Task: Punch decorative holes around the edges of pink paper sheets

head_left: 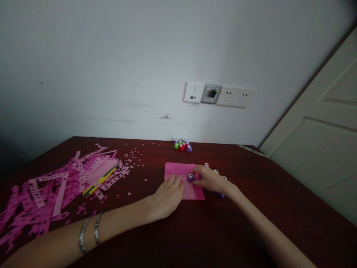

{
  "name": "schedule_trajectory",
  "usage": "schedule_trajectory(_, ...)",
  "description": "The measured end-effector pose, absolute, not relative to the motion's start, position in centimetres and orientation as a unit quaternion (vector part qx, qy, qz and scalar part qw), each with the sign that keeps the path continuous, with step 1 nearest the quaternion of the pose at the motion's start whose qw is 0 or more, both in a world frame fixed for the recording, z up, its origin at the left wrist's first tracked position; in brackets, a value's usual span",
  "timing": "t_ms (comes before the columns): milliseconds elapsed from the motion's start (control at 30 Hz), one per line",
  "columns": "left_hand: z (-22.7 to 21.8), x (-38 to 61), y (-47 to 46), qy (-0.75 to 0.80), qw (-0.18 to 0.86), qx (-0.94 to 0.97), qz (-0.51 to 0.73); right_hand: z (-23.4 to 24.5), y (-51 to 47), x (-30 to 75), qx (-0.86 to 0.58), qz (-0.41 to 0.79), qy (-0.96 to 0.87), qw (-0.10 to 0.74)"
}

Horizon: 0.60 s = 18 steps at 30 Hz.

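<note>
Pink paper (178, 168) lies on the dark red table in front of me, with a lighter pink piece (189, 192) over a deeper pink one. My left hand (168, 195) rests on its left part, fingers stretched out and lying flat. At the paper's middle right, a small purple paper punch (190, 178) with a white and black button is between the thumb and fingers of my right hand (209, 178). Several more punches, one with a green body (216, 171), sit partly hidden behind my right hand.
Punched pink strips (60, 190) are heaped at the left, with a yellow and dark cutter-like tool (102, 180) on them. Tiny cutouts (134, 158) are scattered beside the heap. Several coloured punches (182, 147) cluster near the wall. A patterned strip (253, 150) lies at the back right edge.
</note>
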State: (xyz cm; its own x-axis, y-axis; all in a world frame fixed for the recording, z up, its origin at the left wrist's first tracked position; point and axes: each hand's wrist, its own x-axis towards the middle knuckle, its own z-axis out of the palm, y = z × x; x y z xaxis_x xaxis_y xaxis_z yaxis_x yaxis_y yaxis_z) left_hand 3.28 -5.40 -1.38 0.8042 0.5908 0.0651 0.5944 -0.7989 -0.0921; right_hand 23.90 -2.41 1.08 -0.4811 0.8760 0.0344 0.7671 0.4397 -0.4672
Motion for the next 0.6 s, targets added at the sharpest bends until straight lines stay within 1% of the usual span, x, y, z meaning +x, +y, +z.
schedule_trajectory(167, -1.7, 3.3, -5.5, -0.328, 0.013, -0.945, -0.017, 1.4, -2.5, 23.9, -0.501, 0.177, -0.837, 0.131)
schedule_trajectory(433, 0.2, 3.0, -5.3, -0.341, -0.042, -0.939, -0.001, 2.0, -2.6, 24.4, -0.514, 0.159, -0.836, 0.105)
schedule_trajectory(533, 0.5, 2.9, -5.2, -0.335, -0.040, -0.941, 0.001, 2.5, -2.5, 25.0, -0.518, 0.169, -0.831, 0.113)
schedule_trajectory(600, 0.5, 2.9, -5.2, -0.331, -0.037, -0.943, 0.004, 3.0, -2.2, 25.8, -0.529, 0.164, -0.822, 0.132)
